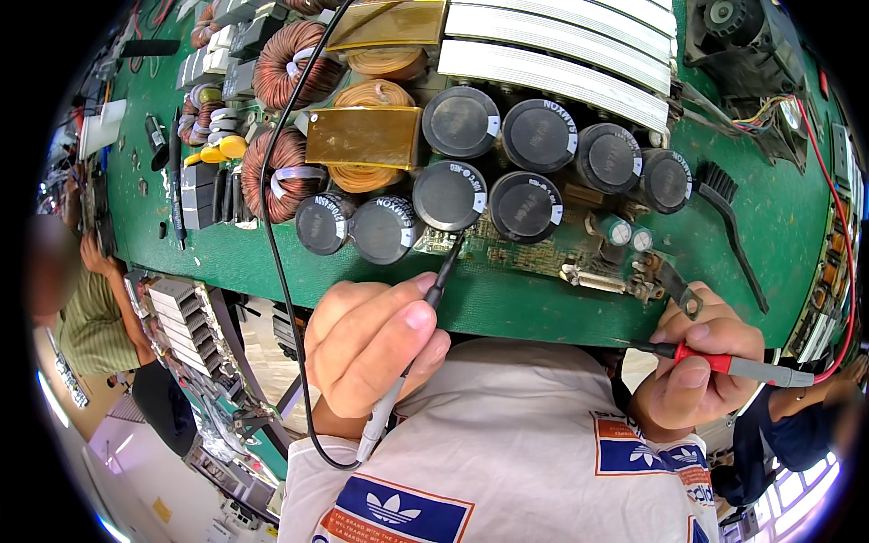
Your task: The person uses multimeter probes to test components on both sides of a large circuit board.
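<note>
My left hand (371, 344) pinches a black test probe (441, 281) with a grey tail and a black lead. Its tip points at the near edge of a green circuit board (534, 249), just below a large black capacitor (450, 196); whether it touches is too small to tell. In my right hand (711, 353) is a red test probe (709, 359) with a grey tail and a red lead. That probe's dark tip points left, at the table's near edge, apart from the board. A metal tab (677, 288) sticks out from the board beside my right fingers.
Copper coils (276, 172), yellow-wrapped transformers (362, 138) and silver heat sinks (552, 68) crowd the board. A black brush (735, 231) and a fan (724, 23) lie right on the green table (253, 267). A pen-like tool (176, 181) lies left. Other people are at both sides.
</note>
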`<state>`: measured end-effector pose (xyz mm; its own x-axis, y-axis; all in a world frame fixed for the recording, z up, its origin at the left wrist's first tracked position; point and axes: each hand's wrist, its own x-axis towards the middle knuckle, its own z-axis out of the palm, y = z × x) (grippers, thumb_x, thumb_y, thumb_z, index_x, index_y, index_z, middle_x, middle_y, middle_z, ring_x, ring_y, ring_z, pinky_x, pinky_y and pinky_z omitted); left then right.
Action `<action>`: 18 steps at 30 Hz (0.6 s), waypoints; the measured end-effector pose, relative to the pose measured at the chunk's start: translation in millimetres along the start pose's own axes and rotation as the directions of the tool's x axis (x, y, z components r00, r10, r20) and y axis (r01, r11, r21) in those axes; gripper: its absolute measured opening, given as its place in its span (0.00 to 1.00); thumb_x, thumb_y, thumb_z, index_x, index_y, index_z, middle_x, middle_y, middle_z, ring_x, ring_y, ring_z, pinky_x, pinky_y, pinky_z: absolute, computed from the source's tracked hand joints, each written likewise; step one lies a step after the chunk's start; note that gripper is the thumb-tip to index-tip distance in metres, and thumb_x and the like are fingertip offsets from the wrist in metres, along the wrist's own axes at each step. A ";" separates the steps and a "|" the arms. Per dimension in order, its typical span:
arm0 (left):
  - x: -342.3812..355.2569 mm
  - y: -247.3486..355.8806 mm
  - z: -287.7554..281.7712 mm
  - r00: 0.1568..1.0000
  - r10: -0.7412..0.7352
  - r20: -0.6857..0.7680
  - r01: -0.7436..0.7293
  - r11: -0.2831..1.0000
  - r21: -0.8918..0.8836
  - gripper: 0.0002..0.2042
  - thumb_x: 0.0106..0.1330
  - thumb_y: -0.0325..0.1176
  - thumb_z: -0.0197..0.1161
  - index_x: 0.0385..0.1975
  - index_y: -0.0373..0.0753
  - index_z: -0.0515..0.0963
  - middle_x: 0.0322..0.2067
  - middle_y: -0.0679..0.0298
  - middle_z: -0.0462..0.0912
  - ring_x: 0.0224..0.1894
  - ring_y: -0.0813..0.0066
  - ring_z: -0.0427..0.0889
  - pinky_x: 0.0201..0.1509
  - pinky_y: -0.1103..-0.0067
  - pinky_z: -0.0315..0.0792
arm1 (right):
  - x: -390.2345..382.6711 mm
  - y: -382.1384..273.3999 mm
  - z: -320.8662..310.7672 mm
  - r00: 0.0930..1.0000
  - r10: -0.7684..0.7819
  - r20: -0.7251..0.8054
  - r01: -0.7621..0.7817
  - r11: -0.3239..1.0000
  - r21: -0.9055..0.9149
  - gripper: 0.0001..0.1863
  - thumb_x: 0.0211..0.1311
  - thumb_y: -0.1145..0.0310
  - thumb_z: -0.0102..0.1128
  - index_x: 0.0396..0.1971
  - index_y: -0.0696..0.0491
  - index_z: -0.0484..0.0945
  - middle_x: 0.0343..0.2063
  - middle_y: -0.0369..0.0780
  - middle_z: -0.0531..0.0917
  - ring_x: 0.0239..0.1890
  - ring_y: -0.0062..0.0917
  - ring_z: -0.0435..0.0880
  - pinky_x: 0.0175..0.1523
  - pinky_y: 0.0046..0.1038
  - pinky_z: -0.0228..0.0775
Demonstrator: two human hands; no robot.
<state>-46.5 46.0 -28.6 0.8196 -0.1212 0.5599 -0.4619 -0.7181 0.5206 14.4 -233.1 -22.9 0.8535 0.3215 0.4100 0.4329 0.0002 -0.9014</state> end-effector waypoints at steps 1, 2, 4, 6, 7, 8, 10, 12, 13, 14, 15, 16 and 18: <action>-0.1 0.2 -0.6 1.000 -0.001 0.010 0.001 1.000 0.000 0.13 0.69 0.33 0.62 0.48 0.32 0.74 0.32 0.48 0.84 0.25 0.65 0.79 0.28 0.76 0.74 | 0.2 0.2 -0.8 1.000 0.001 0.009 -0.001 1.000 -0.001 0.16 0.59 0.70 0.66 0.42 0.59 0.70 0.22 0.44 0.80 0.20 0.26 0.76 0.27 0.28 0.66; -0.5 -0.1 -0.9 1.000 0.006 0.021 -0.005 1.000 -0.014 0.13 0.69 0.32 0.63 0.48 0.32 0.74 0.32 0.48 0.85 0.25 0.65 0.79 0.28 0.76 0.73 | 0.4 1.1 -1.3 1.000 -0.009 0.012 0.009 1.000 0.000 0.16 0.58 0.70 0.67 0.42 0.59 0.71 0.22 0.44 0.80 0.19 0.26 0.76 0.27 0.28 0.66; -0.8 0.7 -2.4 0.999 0.015 0.043 -0.013 0.999 -0.038 0.14 0.68 0.32 0.63 0.49 0.32 0.75 0.34 0.47 0.85 0.25 0.66 0.78 0.28 0.76 0.72 | 1.3 1.5 -1.8 1.000 -0.022 0.013 0.021 1.000 0.006 0.17 0.57 0.71 0.68 0.41 0.59 0.71 0.22 0.44 0.80 0.19 0.26 0.76 0.27 0.27 0.66; 0.3 0.1 -1.9 0.998 0.036 0.051 -0.033 0.998 -0.048 0.15 0.67 0.31 0.64 0.50 0.33 0.75 0.35 0.46 0.85 0.25 0.66 0.77 0.27 0.76 0.70 | 1.3 1.8 -0.6 1.000 -0.028 -0.004 0.028 0.999 0.015 0.17 0.55 0.71 0.69 0.40 0.59 0.72 0.22 0.43 0.80 0.18 0.26 0.77 0.26 0.27 0.66; 0.7 -0.1 -1.2 0.997 0.047 0.054 -0.044 0.998 -0.052 0.16 0.66 0.31 0.65 0.51 0.33 0.75 0.35 0.46 0.85 0.25 0.66 0.77 0.27 0.77 0.69 | 1.4 2.3 0.2 0.999 -0.032 -0.015 0.032 0.999 0.022 0.17 0.55 0.71 0.69 0.40 0.60 0.72 0.21 0.43 0.80 0.18 0.26 0.77 0.26 0.27 0.66; 1.0 0.6 -0.9 0.998 0.036 0.055 -0.033 0.998 -0.056 0.17 0.61 0.30 0.68 0.48 0.34 0.76 0.36 0.48 0.86 0.26 0.67 0.77 0.26 0.77 0.69 | 1.5 2.8 1.1 0.999 -0.036 -0.024 0.036 0.999 0.029 0.17 0.55 0.71 0.69 0.40 0.60 0.73 0.21 0.43 0.80 0.18 0.26 0.77 0.25 0.27 0.66; 1.4 2.8 -1.2 0.998 0.016 0.056 -0.012 0.998 -0.067 0.20 0.50 0.28 0.75 0.44 0.36 0.77 0.38 0.52 0.86 0.29 0.69 0.78 0.26 0.78 0.69 | 2.2 3.1 2.4 0.998 -0.044 -0.040 0.045 0.998 0.041 0.17 0.54 0.71 0.70 0.39 0.60 0.73 0.21 0.43 0.80 0.17 0.26 0.78 0.25 0.27 0.66; 0.6 4.2 -2.0 0.997 0.015 0.073 -0.010 0.998 -0.067 0.21 0.50 0.28 0.75 0.44 0.36 0.77 0.39 0.53 0.86 0.29 0.69 0.78 0.27 0.77 0.68 | 2.6 2.8 3.4 0.998 -0.037 -0.047 0.039 0.998 0.041 0.17 0.54 0.70 0.71 0.39 0.60 0.74 0.20 0.43 0.80 0.18 0.27 0.78 0.25 0.27 0.67; 0.1 5.1 -2.1 0.997 0.015 0.081 -0.009 0.998 -0.068 0.21 0.50 0.28 0.75 0.44 0.37 0.77 0.39 0.53 0.86 0.30 0.69 0.77 0.27 0.77 0.68 | 2.7 2.7 3.7 0.998 -0.035 -0.050 0.037 0.998 0.041 0.17 0.54 0.70 0.72 0.39 0.60 0.74 0.20 0.43 0.80 0.18 0.27 0.79 0.25 0.27 0.67; -0.2 6.5 -2.2 0.996 0.010 0.088 -0.003 0.998 -0.068 0.21 0.51 0.28 0.75 0.45 0.37 0.76 0.39 0.53 0.86 0.30 0.69 0.77 0.28 0.77 0.68 | 2.9 2.3 3.9 0.998 -0.031 -0.051 0.033 0.999 0.040 0.17 0.54 0.70 0.72 0.39 0.60 0.74 0.20 0.43 0.80 0.18 0.27 0.78 0.25 0.27 0.67; 0.2 7.8 -2.4 0.995 0.005 0.097 0.002 0.998 -0.070 0.21 0.51 0.28 0.75 0.45 0.37 0.76 0.40 0.53 0.86 0.30 0.69 0.77 0.28 0.76 0.68 | 3.1 1.8 4.1 0.998 -0.027 -0.055 0.029 0.999 0.038 0.17 0.55 0.69 0.72 0.39 0.60 0.74 0.20 0.43 0.80 0.18 0.27 0.78 0.25 0.27 0.67; 0.7 8.6 -2.4 0.994 0.001 0.106 0.007 0.997 -0.072 0.21 0.52 0.29 0.75 0.45 0.37 0.76 0.40 0.53 0.86 0.31 0.69 0.77 0.29 0.76 0.68 | 3.2 1.2 4.4 0.998 -0.023 -0.058 0.025 0.999 0.037 0.17 0.55 0.69 0.72 0.39 0.59 0.74 0.20 0.43 0.80 0.18 0.27 0.78 0.25 0.27 0.67; 1.0 9.0 -2.4 0.993 0.005 0.118 0.004 0.997 -0.077 0.21 0.52 0.29 0.75 0.46 0.38 0.75 0.40 0.54 0.86 0.31 0.68 0.77 0.29 0.76 0.67 | 3.6 -1.3 5.7 0.998 0.001 -0.070 0.002 1.000 0.029 0.17 0.55 0.69 0.73 0.38 0.59 0.74 0.20 0.43 0.80 0.18 0.27 0.78 0.25 0.27 0.67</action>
<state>-50.7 41.1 -21.8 0.8515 -0.2048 0.4828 -0.4833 -0.6640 0.5706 15.3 -226.5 -21.1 0.8721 0.2540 0.4183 0.4256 0.0285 -0.9045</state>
